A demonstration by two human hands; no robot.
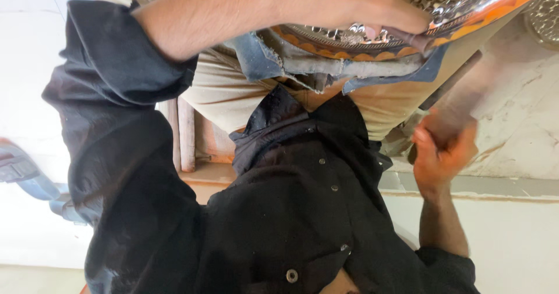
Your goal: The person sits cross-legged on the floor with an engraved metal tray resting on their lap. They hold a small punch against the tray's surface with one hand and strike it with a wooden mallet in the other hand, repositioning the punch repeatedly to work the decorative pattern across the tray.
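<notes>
The left hand (349, 3) presses down on an embossed metal plate (466, 3) at the far edge of the view, fingers curled over its orange-trimmed rim. The plate rests on a strip of blue denim (256, 55) laid across the person's lap. Near and to the right, the right hand (442, 154) is clenched around a dark tool (451, 80), blurred, its shaft slanting up toward the plate. A black shirt (291, 212) fills the near middle.
</notes>
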